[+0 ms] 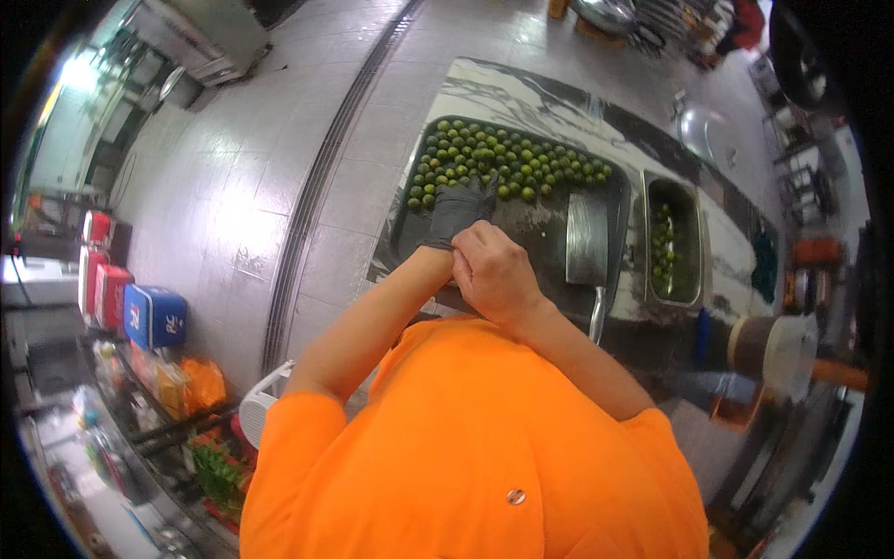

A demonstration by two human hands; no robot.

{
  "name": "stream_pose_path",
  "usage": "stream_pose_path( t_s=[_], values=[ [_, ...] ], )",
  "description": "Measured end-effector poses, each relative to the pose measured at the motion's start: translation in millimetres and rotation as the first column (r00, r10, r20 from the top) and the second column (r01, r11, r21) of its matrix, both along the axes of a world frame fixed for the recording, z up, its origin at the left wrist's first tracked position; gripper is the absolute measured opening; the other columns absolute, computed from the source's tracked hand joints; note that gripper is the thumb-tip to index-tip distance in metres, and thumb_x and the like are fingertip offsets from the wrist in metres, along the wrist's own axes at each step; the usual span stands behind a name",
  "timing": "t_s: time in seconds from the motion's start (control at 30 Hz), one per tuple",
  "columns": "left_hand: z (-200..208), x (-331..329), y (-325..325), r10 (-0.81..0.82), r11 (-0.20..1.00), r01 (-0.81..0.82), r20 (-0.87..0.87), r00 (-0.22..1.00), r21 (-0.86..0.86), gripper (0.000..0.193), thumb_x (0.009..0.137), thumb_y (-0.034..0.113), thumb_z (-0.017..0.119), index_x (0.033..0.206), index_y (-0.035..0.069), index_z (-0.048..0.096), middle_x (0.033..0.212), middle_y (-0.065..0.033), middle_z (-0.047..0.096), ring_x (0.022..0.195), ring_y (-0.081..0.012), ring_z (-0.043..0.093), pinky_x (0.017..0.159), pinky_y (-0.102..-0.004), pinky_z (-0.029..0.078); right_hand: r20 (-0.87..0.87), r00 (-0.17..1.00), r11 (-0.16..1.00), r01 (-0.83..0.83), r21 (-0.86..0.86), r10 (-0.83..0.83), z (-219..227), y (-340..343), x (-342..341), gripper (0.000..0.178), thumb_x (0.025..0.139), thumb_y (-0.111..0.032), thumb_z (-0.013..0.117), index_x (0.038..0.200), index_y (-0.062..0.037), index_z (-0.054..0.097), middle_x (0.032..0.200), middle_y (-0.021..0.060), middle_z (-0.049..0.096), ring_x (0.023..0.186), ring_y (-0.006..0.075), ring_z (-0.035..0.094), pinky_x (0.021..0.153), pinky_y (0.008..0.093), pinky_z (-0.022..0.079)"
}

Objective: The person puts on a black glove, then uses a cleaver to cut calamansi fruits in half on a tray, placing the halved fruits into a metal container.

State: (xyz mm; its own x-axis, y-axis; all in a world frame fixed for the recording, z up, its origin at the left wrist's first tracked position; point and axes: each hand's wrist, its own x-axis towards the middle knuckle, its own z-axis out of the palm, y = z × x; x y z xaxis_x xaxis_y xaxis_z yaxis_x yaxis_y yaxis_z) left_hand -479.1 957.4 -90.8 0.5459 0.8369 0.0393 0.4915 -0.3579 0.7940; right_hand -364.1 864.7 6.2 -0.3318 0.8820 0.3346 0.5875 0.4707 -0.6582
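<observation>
My left hand (456,212) wears a dark grey glove and is held over the near left part of a black tray (400,233). Its fingers look stretched out toward many small green limes (531,168) heaped along the tray's far side. My bare right hand (494,265) is closed on the glove's cuff at my left wrist. A cleaver (585,238) with a broad blade lies on the tray's right part, its metal handle toward me. To the right of the tray, a steel pan (689,289) holds some green pieces, perhaps cut limes.
The tray and pan stand on a black-and-white marbled table (624,140). A clear plastic container (787,354) is at its right end. Behind my left arm are a white plastic chair (261,410) and a blue cooler box (156,317). A floor drain (317,186) runs along the left.
</observation>
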Motion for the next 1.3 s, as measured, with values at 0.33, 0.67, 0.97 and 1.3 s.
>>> stream_pose_path(
  t_s=[0.33,0.67,0.97,1.3],
  values=[
    [15,-45,-16,0.092,0.981,-0.083,-0.046,0.995,0.173,0.034,0.093,0.031,0.052,0.123,0.014,0.054,0.126,-0.0127,0.053,0.119,-0.0331,0.047,0.098,-0.0551,0.036,-0.212,0.950,0.932,0.153,-0.327,-0.231,-8,21,-57,0.016,0.091,-0.013,0.051,0.095,0.0018,0.058,0.087,0.0179,0.062,0.078,0.0304,0.060,0.075,0.0393,0.049],
    [25,-87,-2,0.078,0.938,-0.024,-0.145,0.986,0.345,0.043,0.095,0.033,0.049,0.134,0.016,0.049,0.139,-0.0144,0.046,0.131,-0.0372,0.038,0.103,-0.0622,0.029,0.032,0.991,0.948,0.132,-0.288,-0.129,21,24,-115,0.023,0.082,-0.007,0.063,0.104,-0.0004,0.059,0.083,0.0155,0.061,0.077,0.0274,0.061,0.074,0.0383,0.049],
    [33,-99,32,0.407,0.780,-0.041,-0.457,0.791,0.624,0.052,0.096,0.035,0.047,0.144,0.017,0.044,0.150,-0.0159,0.039,0.141,-0.0409,0.030,0.107,-0.0685,0.023,0.708,0.667,0.971,0.105,0.216,-0.230,29,49,-162,0.015,0.083,-0.004,0.055,0.098,-0.0018,0.058,0.085,0.0158,0.062,0.085,0.0345,0.065,0.073,0.0434,0.054],
    [3,-98,72,0.369,0.870,-0.063,-0.561,0.741,0.489,0.064,0.095,0.049,0.045,0.153,0.024,0.035,0.159,-0.0084,0.031,0.143,-0.0428,0.028,0.105,-0.0770,0.015,0.630,0.771,0.965,-0.086,0.246,-0.091,27,50,-188,0.008,0.083,-0.005,0.054,0.090,-0.0036,0.056,0.080,0.0137,0.060,0.076,0.0324,0.066,0.066,0.0408,0.055]
  ],
)
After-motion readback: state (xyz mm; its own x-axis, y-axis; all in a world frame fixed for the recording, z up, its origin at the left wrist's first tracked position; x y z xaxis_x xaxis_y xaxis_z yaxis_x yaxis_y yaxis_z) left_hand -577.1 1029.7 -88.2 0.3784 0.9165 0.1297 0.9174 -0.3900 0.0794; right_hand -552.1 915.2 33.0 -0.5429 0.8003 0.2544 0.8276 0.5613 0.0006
